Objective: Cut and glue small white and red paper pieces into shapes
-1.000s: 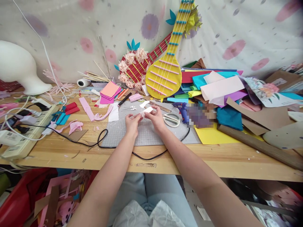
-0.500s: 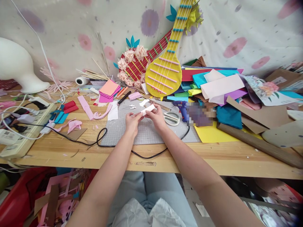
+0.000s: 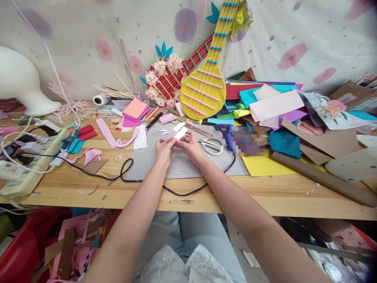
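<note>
A small white strip, paper or foam sheet (image 3: 180, 133), is pinched between my two hands above the grey cutting mat (image 3: 147, 165). My left hand (image 3: 164, 151) grips its near left end, fingers closed. My right hand (image 3: 190, 146) holds the strip's lower right side between thumb and fingers. Just beyond lie another white piece (image 3: 178, 126) and several tiny white bits (image 3: 164, 132). Right of my right hand rest scissors with pale handles (image 3: 213, 146) and a ruler (image 3: 199, 129). A blue glue gun (image 3: 226, 135) lies farther right.
A black cable (image 3: 182, 195) loops across the mat and table front. Behind stand a yellow paper lute (image 3: 203, 94) and a red flower-trimmed one (image 3: 169, 84). Coloured sheets (image 3: 277, 106) pile up at right; a power strip (image 3: 32, 169) sits at left.
The white strip has turned from nearly level to a steeper slant, its far end pointing up and right. My right hand has shifted slightly left and down along it.
</note>
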Available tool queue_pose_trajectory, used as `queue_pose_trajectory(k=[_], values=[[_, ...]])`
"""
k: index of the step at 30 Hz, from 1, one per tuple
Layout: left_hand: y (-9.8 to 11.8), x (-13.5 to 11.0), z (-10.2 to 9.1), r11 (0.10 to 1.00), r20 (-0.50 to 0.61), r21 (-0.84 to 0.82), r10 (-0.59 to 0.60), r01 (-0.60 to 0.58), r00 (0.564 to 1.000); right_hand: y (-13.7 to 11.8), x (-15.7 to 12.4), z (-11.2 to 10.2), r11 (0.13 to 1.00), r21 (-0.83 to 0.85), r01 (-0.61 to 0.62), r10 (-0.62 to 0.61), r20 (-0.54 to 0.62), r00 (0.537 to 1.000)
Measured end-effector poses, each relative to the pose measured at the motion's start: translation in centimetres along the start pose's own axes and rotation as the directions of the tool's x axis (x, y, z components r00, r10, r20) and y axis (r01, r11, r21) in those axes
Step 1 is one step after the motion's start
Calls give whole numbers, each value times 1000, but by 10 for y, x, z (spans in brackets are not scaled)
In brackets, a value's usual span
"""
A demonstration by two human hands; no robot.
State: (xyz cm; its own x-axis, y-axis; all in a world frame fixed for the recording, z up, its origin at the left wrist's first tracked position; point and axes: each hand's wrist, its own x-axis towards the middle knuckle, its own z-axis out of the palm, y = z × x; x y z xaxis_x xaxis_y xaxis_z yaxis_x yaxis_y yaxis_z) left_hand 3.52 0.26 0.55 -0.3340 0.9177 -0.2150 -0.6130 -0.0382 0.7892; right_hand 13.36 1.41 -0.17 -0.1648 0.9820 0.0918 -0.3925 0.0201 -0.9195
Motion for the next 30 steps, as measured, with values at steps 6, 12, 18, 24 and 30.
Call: queue_pose_trajectory(k=[6,12,18,24,30], values=[[0,-1,0,1000,41,-15,-8,9,999,2,2,-1,997,57,-50,51,-16,999],[0,-3,1,1000,21,-14,-9,9,1000,2,4,0,999,25,-48,49,-50,998],[-3,0,-2,1000,44,6,21,-21,999,2,4,1,1000,-7,-14,13,-70,997],[-4,0,-3,997,29,34,67,-68,997,1,3,2,998,-66,-24,19,-62,998],[-2,-1,-3,996,49,36,77,-79,996,1,5,-2,948,-309,75,-108,-90,990]])
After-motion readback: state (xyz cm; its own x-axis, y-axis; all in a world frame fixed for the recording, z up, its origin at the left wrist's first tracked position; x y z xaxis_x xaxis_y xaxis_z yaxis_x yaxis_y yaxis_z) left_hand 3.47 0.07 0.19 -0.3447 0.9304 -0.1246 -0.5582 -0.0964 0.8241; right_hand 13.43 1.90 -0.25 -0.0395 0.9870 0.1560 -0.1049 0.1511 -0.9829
